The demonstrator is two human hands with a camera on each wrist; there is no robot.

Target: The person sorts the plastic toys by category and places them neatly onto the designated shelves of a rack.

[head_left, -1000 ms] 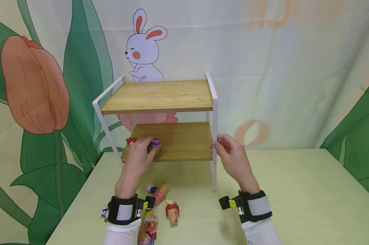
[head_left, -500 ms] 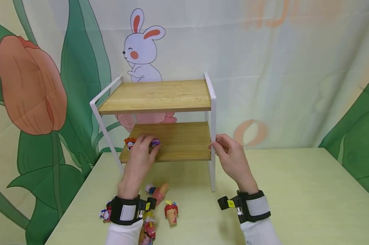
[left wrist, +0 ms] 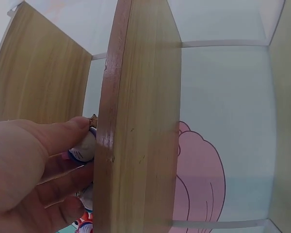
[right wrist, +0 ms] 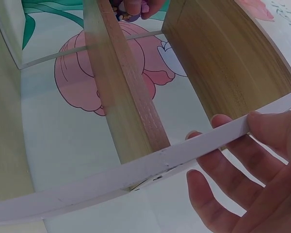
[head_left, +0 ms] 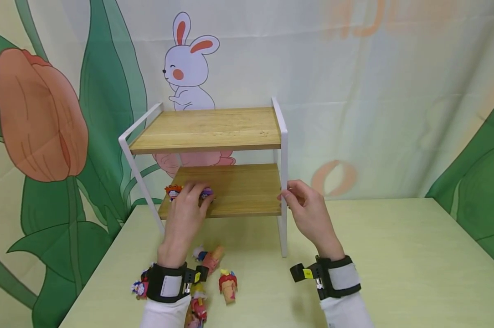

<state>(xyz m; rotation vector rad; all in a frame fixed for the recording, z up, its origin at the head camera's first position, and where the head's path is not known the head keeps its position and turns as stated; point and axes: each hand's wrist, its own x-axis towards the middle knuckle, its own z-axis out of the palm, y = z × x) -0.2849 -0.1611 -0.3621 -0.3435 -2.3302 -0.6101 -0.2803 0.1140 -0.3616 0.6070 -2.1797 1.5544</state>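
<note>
My left hand [head_left: 184,210] reaches over the front of the lower wooden shelf [head_left: 247,187], holding a small purple-topped toy figure [head_left: 207,193] between thumb and fingers. In the left wrist view the thumb presses a white and blue part of the toy figure [left wrist: 83,148] near the shelf board's edge. Just left of that hand, an orange-topped toy figure [head_left: 173,192] stands on the same shelf. My right hand [head_left: 311,216] grips the white front post [head_left: 284,182] of the rack, its thumb and fingertips at the frame in the right wrist view.
The rack's upper shelf [head_left: 206,130] spans above the left hand. On the table in front lie an ice-cream-cone toy [head_left: 228,287], a cone-like toy with a figure [head_left: 210,258], several toys under the left wrist [head_left: 198,307] and a blue-white figure [head_left: 139,288]. A printed curtain [head_left: 353,91] hangs behind.
The view has shifted slightly. My left wrist has moved a little right, showing more of the orange-topped figure and the blue-white one. The right hand keeps its grip on the post.
</note>
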